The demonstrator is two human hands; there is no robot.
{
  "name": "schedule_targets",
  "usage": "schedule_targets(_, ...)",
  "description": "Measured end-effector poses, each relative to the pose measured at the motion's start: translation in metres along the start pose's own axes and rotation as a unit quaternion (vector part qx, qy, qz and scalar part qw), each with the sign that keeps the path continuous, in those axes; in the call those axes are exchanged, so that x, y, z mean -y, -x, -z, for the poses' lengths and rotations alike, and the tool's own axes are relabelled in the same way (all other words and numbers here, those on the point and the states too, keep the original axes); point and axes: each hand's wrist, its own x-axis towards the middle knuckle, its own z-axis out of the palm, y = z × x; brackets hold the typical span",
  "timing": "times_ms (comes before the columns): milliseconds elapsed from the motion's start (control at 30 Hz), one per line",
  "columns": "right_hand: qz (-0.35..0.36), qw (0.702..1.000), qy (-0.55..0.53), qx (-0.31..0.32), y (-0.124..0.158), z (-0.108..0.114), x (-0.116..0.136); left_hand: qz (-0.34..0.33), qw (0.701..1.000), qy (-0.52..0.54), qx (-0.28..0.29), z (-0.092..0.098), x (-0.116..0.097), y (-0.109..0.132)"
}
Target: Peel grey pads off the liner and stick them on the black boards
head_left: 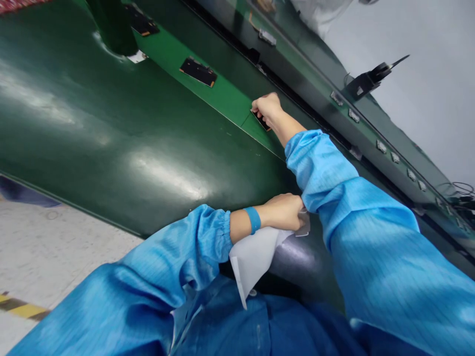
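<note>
My right hand [267,108] is stretched out to the green belt [230,101], its fingers closed at the edge of a dark flat panel [261,121] that lies partly under them. Close to my body, my left hand [285,211] is closed around a white sheet [256,254], which hangs down below the wrist. A small greyish flat piece [304,225] shows beside the left fingertips; how it is held is hidden. Further up the belt lies another dark panel [198,71] with orange corners.
A third dark panel [143,21] lies at the upper left, near a green post [113,27]. Behind the belt runs a rail [326,126] with small clips. A black device [365,83] stands out at the upper right.
</note>
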Motion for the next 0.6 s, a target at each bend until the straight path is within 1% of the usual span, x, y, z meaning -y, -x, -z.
schedule_targets(267,-0.006,1.000,-0.012,0.000,0.013,0.011,-0.010,0.009,1.000,-0.008,0.016,0.001,-0.002,0.000)
schedule_targets(500,-0.007,1.000,0.007,0.002,0.012,0.017,-0.019,0.001,1.000,0.003,0.013,0.000,0.000,0.000)
schedule_targets(600,-0.003,1.000,0.027,-0.009,0.009,0.019,-0.024,0.004,1.000,0.015,0.014,0.001,0.000,0.001)
